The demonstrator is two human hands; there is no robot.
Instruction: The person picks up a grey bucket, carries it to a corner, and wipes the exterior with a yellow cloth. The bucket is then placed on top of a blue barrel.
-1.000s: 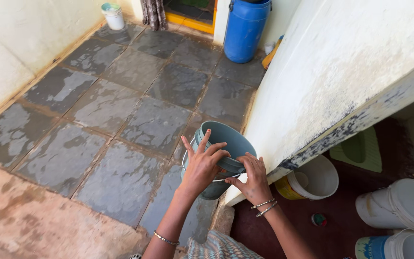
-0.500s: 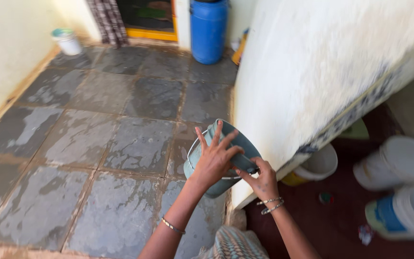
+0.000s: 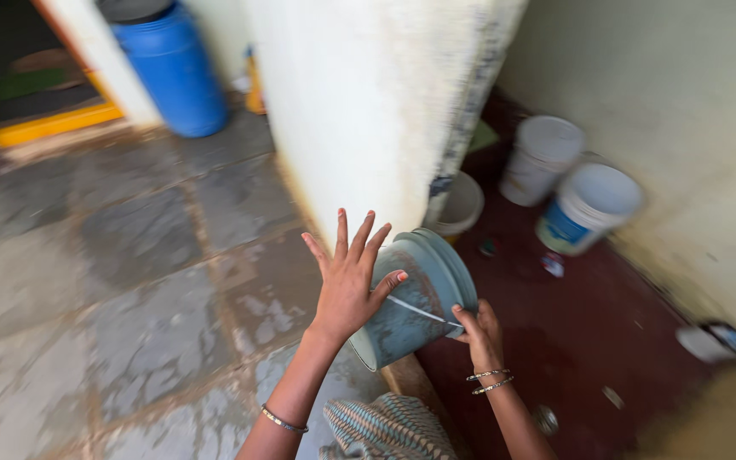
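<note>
We hold a grey-blue bucket (image 3: pixel 415 298) tilted in the air, just beside the white wall corner (image 3: pixel 385 111). Our left hand (image 3: pixel 349 281) presses flat on its side with spread fingers, our right hand (image 3: pixel 480 334) grips its rim. Below is the wet stone floor (image 3: pixel 129 281).

The grey-blue bucket (image 3: pixel 415 298) is looking like matt plastic, its side scuffed and smeared with pale residue, and a thin metal wire handle (image 3: pixel 419 311) is lying across it. The floor slabs (image 3: pixel 138 281) are showing as rough grey stone, wet in patches and glinting dully. The pillar (image 3: pixel 368 111) is wearing chalky white plaster, flaking and stained dark along its edge. The blue drum (image 3: pixel 172 72) is looking like smooth, slightly glossy plastic. The white buckets (image 3: pixel 585 204) are appearing as smooth plastic. Thin metal bangles (image 3: pixel 487 381) are shining on the right wrist. The dark red floor (image 3: pixel 589 341) is looking matt and dusty.
</note>
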